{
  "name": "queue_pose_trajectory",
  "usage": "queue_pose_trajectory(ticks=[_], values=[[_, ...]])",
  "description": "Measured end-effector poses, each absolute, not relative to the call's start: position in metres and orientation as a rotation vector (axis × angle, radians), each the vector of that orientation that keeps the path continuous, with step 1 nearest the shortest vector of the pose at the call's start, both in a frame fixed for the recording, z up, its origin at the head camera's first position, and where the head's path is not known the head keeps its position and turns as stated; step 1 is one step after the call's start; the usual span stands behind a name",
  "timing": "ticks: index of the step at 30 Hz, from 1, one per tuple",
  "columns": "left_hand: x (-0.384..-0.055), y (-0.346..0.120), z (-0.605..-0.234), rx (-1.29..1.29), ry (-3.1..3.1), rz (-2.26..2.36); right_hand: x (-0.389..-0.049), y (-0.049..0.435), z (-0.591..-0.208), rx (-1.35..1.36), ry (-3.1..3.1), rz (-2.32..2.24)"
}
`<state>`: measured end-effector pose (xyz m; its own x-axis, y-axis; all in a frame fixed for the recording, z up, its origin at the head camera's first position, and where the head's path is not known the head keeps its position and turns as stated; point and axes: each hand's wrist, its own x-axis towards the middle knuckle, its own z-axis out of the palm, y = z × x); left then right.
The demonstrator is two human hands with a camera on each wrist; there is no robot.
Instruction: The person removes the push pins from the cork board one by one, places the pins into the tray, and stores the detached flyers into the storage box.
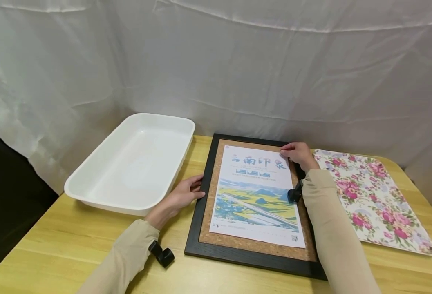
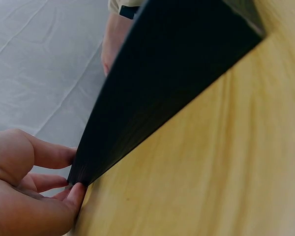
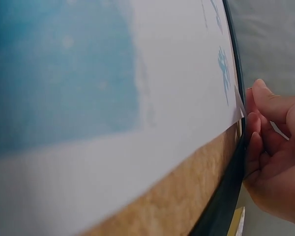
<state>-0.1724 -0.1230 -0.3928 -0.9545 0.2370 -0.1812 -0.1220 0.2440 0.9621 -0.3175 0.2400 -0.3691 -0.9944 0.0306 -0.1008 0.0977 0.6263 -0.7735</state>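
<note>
A black-framed cork board (image 1: 252, 261) lies on the table, bearing a printed landscape poster (image 1: 254, 196) with blue Chinese characters at its top. My left hand (image 1: 182, 194) holds the board's left edge; the left wrist view shows fingertips (image 2: 69, 156) against the black frame (image 2: 137, 93). At the poster's upper right corner, my right hand (image 1: 298, 154) has thumb and fingers together. From the right wrist, the curled fingers (image 3: 255, 147) meet the poster (image 3: 187, 98) at its slightly lifted corner, beside the frame; the exact contact is partly hidden.
An empty white tray (image 1: 74, 185) stands left of the board. A flower-patterned mat (image 1: 366, 192) lies to the right, partly behind my right sleeve (image 1: 337, 228). Pale curtain (image 1: 238, 61) hangs behind the wooden table (image 1: 72, 249). Black wrist devices (image 1: 162, 255) are strapped to both sleeves.
</note>
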Motion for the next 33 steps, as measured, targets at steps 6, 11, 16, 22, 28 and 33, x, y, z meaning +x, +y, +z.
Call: queue_pose_trajectory(ticks=[6,11,16,22,28,33], values=[[-0.172,-0.124,-0.394,0.095,2.237,1.770,-0.317,0.235,-0.369,0.073,2.786,-1.331],[-0.172,-0.125,-0.394,0.093,2.243,1.771,-0.318,0.233,-0.368,0.098,2.823,-1.313],[-0.172,-0.127,-0.394,0.093,2.247,1.769,-0.317,0.232,-0.366,0.104,2.817,-1.288],[-0.172,-0.127,-0.394,0.097,2.242,1.774,-0.313,0.231,-0.361,0.056,2.782,-1.269],[-0.172,-0.126,-0.394,0.113,2.238,1.768,-0.307,0.234,-0.355,-0.009,2.777,-1.216],[-0.173,-0.125,-0.394,0.111,2.236,1.769,-0.301,0.236,-0.347,-0.036,2.743,-1.240]])
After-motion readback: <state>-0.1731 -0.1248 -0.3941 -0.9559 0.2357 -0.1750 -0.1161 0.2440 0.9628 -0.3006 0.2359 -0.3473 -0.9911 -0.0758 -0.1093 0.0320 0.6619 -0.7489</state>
